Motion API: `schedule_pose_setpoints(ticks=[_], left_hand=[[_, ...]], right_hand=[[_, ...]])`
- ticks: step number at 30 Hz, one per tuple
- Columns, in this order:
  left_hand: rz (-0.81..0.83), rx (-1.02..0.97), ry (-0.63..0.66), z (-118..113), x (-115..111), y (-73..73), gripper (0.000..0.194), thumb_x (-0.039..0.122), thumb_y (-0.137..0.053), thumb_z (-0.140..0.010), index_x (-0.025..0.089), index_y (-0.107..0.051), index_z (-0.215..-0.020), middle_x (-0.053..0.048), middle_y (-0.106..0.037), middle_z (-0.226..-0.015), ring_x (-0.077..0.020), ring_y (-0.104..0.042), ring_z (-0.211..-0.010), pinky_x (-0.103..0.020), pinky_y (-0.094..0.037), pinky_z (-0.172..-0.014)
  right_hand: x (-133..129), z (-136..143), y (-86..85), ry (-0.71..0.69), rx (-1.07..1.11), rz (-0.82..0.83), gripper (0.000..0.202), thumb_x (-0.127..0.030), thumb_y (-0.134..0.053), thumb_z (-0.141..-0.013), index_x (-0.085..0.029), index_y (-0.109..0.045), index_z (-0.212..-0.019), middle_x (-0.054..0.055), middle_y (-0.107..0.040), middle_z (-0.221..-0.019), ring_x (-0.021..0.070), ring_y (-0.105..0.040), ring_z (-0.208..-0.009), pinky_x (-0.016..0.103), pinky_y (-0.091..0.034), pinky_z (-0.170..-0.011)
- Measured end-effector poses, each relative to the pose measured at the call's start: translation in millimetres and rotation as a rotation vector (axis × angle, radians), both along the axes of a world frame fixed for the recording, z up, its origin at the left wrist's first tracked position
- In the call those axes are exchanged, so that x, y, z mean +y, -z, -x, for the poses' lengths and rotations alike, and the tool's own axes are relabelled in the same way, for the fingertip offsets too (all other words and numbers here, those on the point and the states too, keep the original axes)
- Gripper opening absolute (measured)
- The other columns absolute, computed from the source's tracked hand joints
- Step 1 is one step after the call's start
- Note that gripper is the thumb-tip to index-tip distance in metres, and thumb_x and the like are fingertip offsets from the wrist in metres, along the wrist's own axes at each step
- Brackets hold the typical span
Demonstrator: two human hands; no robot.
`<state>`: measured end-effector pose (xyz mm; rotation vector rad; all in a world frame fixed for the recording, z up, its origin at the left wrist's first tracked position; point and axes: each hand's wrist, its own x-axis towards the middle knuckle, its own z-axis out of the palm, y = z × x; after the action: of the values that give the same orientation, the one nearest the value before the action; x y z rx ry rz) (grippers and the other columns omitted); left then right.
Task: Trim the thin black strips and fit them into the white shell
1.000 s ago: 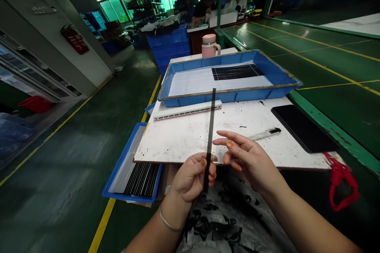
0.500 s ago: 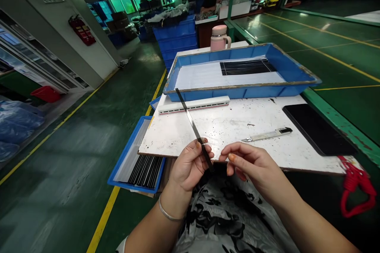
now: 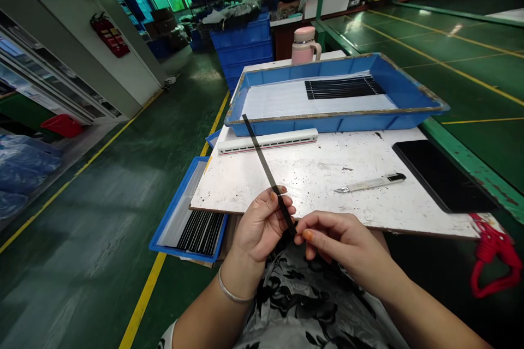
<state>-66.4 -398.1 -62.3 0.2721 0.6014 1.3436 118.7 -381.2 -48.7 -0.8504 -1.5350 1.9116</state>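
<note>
A thin black strip (image 3: pixel 262 159) slants up and to the left over the table's front edge. My left hand (image 3: pixel 262 223) pinches it near its lower part between thumb and fingers. Close to the strip's lower end, my right hand (image 3: pixel 331 234) has its thumb and forefinger pressed together; whether they grip the end is too small to tell. Behind the strip lies a long white bar with dark slots (image 3: pixel 268 142). A craft knife (image 3: pixel 370 183) rests on the white table (image 3: pixel 327 161) to the right.
A blue tray (image 3: pixel 347 122) with black strips (image 3: pixel 341 88) stands at the back, a pink flask (image 3: pixel 303 46) behind it. A black phone-like slab (image 3: pixel 442 174) and red-handled scissors (image 3: pixel 491 256) are at right. A lower blue tray (image 3: pixel 174 202) is at left.
My right hand has moved left and slightly down, to the strip's lower end. My left hand still holds the strip, which has barely shifted. The view has moved slightly.
</note>
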Motion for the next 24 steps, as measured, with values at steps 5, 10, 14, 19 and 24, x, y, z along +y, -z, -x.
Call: schedule_pose_setpoints(ticks=[5,10,14,19,24], left_hand=[[-0.022,0.028,-0.015,-2,-1,-0.8,0.023,0.021,-0.086,-0.082,0.013,-0.069,-0.095,0.0,-0.073,-0.077,-0.0129,-0.073,-0.069,-0.021,-0.062,-0.065],[-0.062,0.043,-0.034,-5,-1,-2.4,0.032,0.025,-0.094,-0.074,0.012,-0.071,-0.093,-0.001,-0.074,-0.077,-0.0129,-0.073,-0.068,-0.02,-0.062,-0.064],[-0.071,0.049,-0.035,-7,-2,-0.6,0.032,0.026,-0.095,-0.073,0.011,-0.074,-0.092,-0.003,-0.076,-0.075,-0.0138,-0.074,-0.067,-0.021,-0.062,-0.065],[-0.097,0.068,-0.031,-7,-3,3.1,0.029,0.026,-0.094,-0.074,0.011,-0.075,-0.09,-0.004,-0.075,-0.074,-0.0153,-0.074,-0.067,-0.022,-0.062,-0.063],[-0.114,0.065,-0.04,-8,-4,5.6,0.026,0.025,-0.095,-0.072,0.011,-0.078,-0.086,-0.006,-0.076,-0.072,-0.016,-0.073,-0.065,-0.023,-0.062,-0.06]], right_hand=[[-1,1,2.9,-0.009,-0.004,0.011,0.029,-0.049,-0.07,-0.097,-0.02,-0.073,-0.097,0.006,-0.073,-0.087,0.0145,-0.062,-0.066,0.027,-0.041,-0.055],[0,2,5.2,-0.007,-0.02,-0.007,0.03,-0.05,-0.07,-0.096,-0.02,-0.073,-0.094,0.004,-0.071,-0.08,0.0143,-0.06,-0.065,0.027,-0.04,-0.056],[0,0,9.2,-0.011,-0.052,-0.036,0.03,-0.05,-0.067,-0.097,-0.02,-0.072,-0.092,0.004,-0.071,-0.079,0.0151,-0.06,-0.065,0.028,-0.041,-0.059],[0,1,13.2,0.001,-0.11,-0.104,0.029,-0.048,-0.065,-0.097,-0.021,-0.071,-0.089,0.003,-0.068,-0.076,0.0179,-0.061,-0.069,0.03,-0.043,-0.064],[-1,4,14.9,0.002,-0.15,-0.169,0.033,-0.052,-0.063,-0.096,-0.022,-0.07,-0.084,0.002,-0.064,-0.068,0.0195,-0.058,-0.065,0.03,-0.041,-0.061]])
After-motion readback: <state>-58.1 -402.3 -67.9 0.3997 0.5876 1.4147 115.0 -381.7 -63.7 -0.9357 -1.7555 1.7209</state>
